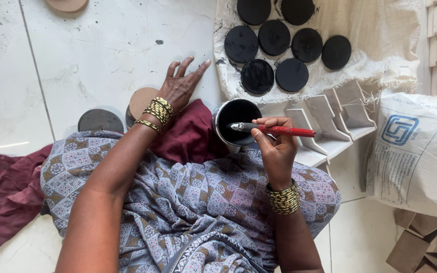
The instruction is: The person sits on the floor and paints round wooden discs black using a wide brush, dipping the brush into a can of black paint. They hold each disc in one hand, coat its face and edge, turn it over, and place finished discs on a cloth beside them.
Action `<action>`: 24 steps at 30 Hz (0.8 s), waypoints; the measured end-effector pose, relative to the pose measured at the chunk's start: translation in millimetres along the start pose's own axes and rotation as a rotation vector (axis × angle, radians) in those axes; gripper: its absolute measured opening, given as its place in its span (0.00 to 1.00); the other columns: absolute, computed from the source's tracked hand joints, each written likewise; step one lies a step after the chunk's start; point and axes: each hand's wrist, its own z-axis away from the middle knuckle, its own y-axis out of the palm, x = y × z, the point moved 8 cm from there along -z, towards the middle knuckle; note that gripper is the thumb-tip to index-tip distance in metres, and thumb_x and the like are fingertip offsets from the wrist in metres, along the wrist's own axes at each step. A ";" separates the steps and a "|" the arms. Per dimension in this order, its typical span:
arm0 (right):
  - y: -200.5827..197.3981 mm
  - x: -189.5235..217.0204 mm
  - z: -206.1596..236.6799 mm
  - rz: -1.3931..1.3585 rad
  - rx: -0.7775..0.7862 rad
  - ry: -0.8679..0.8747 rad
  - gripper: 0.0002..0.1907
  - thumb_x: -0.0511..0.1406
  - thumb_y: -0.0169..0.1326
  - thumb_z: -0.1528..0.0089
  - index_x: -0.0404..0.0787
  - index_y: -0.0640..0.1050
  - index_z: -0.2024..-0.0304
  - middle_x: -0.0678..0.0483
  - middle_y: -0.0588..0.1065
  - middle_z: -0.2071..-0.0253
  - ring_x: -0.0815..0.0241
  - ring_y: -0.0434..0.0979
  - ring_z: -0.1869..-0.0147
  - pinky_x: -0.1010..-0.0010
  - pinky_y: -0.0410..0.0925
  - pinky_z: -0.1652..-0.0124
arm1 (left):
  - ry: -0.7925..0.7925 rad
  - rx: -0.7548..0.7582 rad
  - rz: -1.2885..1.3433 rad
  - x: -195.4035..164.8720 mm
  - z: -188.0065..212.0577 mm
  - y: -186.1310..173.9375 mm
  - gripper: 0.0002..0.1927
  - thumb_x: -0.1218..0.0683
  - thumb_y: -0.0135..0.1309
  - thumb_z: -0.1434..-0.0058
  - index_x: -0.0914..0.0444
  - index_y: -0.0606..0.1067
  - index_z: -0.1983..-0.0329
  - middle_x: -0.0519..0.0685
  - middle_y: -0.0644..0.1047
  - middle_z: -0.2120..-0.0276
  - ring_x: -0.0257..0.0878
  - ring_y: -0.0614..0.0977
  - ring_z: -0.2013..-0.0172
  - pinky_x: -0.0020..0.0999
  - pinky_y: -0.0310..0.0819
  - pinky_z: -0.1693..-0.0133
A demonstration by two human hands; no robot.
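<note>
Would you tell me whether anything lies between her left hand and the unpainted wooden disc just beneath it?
Nothing visible does. The left hand hovers with spread fingers right over the bare wooden disc; only the maroon cloth lies beside it.

A white woven sack [418, 151] lies at the right edge, bulging and creased (a blue square emblem [399, 130] with blue print below marks its face).
</note>
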 end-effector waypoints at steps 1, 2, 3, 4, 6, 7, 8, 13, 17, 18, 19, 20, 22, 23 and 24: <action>0.6 0.4 -0.2 0.010 0.001 -0.001 0.18 0.19 0.57 0.37 0.37 0.67 0.52 0.45 0.74 0.48 0.56 0.80 0.41 0.76 0.78 0.48 | 0.027 -0.027 0.003 -1.7 1.1 -3.1 0.46 0.70 0.42 0.40 0.54 0.47 0.19 0.53 0.79 0.46 0.51 0.62 0.29 0.54 0.48 0.33; 1.1 0.9 -0.5 0.021 0.002 -0.001 0.18 0.19 0.57 0.38 0.37 0.67 0.52 0.45 0.74 0.48 0.56 0.80 0.41 0.76 0.78 0.48 | 0.055 -0.053 0.005 -3.3 1.8 -6.3 0.46 0.69 0.43 0.40 0.55 0.48 0.19 0.53 0.79 0.47 0.51 0.62 0.30 0.53 0.49 0.34; 1.0 1.5 -0.6 0.019 0.000 0.001 0.18 0.19 0.57 0.37 0.37 0.67 0.52 0.45 0.75 0.49 0.56 0.80 0.41 0.76 0.78 0.48 | 0.003 -0.076 0.073 1.4 2.2 -9.1 0.47 0.71 0.42 0.42 0.54 0.50 0.19 0.51 0.79 0.47 0.50 0.63 0.30 0.51 0.50 0.34; 0.6 2.0 -0.7 0.018 -0.003 0.004 0.18 0.19 0.57 0.37 0.37 0.67 0.52 0.45 0.75 0.49 0.56 0.80 0.42 0.76 0.78 0.48 | -0.048 -0.099 0.141 6.5 2.8 -12.6 0.48 0.73 0.41 0.44 0.53 0.51 0.20 0.49 0.80 0.47 0.49 0.63 0.30 0.48 0.52 0.33; -1.5 3.1 -0.3 0.017 -0.014 0.012 0.17 0.20 0.57 0.37 0.38 0.67 0.52 0.46 0.75 0.49 0.57 0.81 0.42 0.76 0.78 0.49 | -0.183 -0.173 0.321 19.9 9.4 -20.8 0.48 0.74 0.40 0.45 0.53 0.53 0.21 0.45 0.81 0.48 0.46 0.65 0.32 0.45 0.55 0.34; -3.0 3.6 0.0 0.015 -0.022 0.015 0.17 0.20 0.57 0.37 0.38 0.67 0.52 0.46 0.76 0.50 0.57 0.81 0.42 0.76 0.78 0.49 | -0.265 -0.223 0.431 31.1 17.8 -25.4 0.46 0.74 0.39 0.43 0.54 0.53 0.21 0.43 0.81 0.48 0.44 0.67 0.34 0.44 0.57 0.35; -4.6 4.0 0.5 0.013 -0.031 0.019 0.17 0.20 0.57 0.37 0.38 0.66 0.52 0.46 0.76 0.50 0.57 0.81 0.42 0.76 0.78 0.49 | -0.347 -0.273 0.540 42.5 28.3 -29.1 0.44 0.73 0.39 0.41 0.55 0.54 0.21 0.41 0.82 0.49 0.42 0.69 0.35 0.44 0.59 0.36; -4.5 7.7 3.2 0.017 -0.017 -0.006 0.17 0.20 0.58 0.36 0.38 0.66 0.52 0.46 0.76 0.49 0.57 0.81 0.42 0.75 0.77 0.48 | -0.383 -0.223 0.348 60.7 96.0 -49.5 0.46 0.73 0.42 0.46 0.58 0.52 0.22 0.49 0.82 0.48 0.50 0.65 0.33 0.53 0.52 0.34; -1.7 11.5 3.5 0.020 -0.004 -0.048 0.17 0.21 0.58 0.36 0.39 0.66 0.52 0.47 0.76 0.50 0.57 0.81 0.43 0.75 0.77 0.48 | -0.412 0.087 0.017 59.1 124.1 -30.7 0.52 0.70 0.46 0.50 0.57 0.45 0.20 0.55 0.81 0.52 0.54 0.59 0.30 0.58 0.46 0.33; -1.7 12.5 3.7 0.039 -0.003 -0.059 0.17 0.21 0.58 0.36 0.38 0.66 0.52 0.47 0.76 0.50 0.57 0.81 0.43 0.75 0.77 0.48 | -0.377 0.075 -0.035 53.4 125.7 -30.7 0.54 0.70 0.46 0.52 0.58 0.43 0.20 0.57 0.81 0.51 0.54 0.59 0.30 0.58 0.46 0.34; -1.7 13.8 3.7 0.057 -0.001 -0.074 0.17 0.21 0.59 0.36 0.38 0.67 0.52 0.47 0.76 0.50 0.57 0.81 0.43 0.75 0.77 0.47 | -0.342 0.060 -0.088 48.1 125.5 -31.9 0.56 0.70 0.47 0.54 0.60 0.41 0.20 0.60 0.80 0.49 0.55 0.60 0.31 0.58 0.46 0.36; -2.2 14.8 4.1 0.075 0.000 -0.087 0.17 0.20 0.59 0.36 0.38 0.67 0.51 0.46 0.77 0.50 0.57 0.81 0.44 0.75 0.76 0.47 | -0.308 0.047 -0.141 42.8 125.4 -34.1 0.58 0.69 0.47 0.56 0.61 0.38 0.20 0.62 0.79 0.47 0.55 0.60 0.31 0.57 0.46 0.37; -5.1 13.0 4.6 0.053 -0.014 -0.068 0.17 0.21 0.59 0.36 0.38 0.67 0.52 0.47 0.76 0.50 0.58 0.81 0.43 0.74 0.77 0.47 | -0.356 0.161 -0.086 45.0 126.3 -31.1 0.55 0.68 0.48 0.46 0.61 0.36 0.19 0.60 0.80 0.50 0.53 0.61 0.29 0.58 0.46 0.32; -6.7 11.9 4.7 0.043 -0.019 -0.062 0.17 0.21 0.59 0.36 0.38 0.67 0.52 0.47 0.76 0.51 0.58 0.81 0.43 0.74 0.77 0.48 | -0.382 0.214 -0.058 44.6 125.7 -30.2 0.53 0.67 0.48 0.41 0.62 0.34 0.18 0.59 0.81 0.52 0.52 0.62 0.27 0.58 0.47 0.30; -7.5 12.7 4.4 0.033 -0.020 -0.080 0.17 0.20 0.59 0.37 0.38 0.67 0.52 0.47 0.76 0.50 0.58 0.81 0.44 0.74 0.76 0.47 | -0.386 0.149 0.027 42.2 121.1 -38.1 0.52 0.63 0.51 0.40 0.61 0.35 0.19 0.57 0.80 0.50 0.53 0.64 0.29 0.59 0.48 0.31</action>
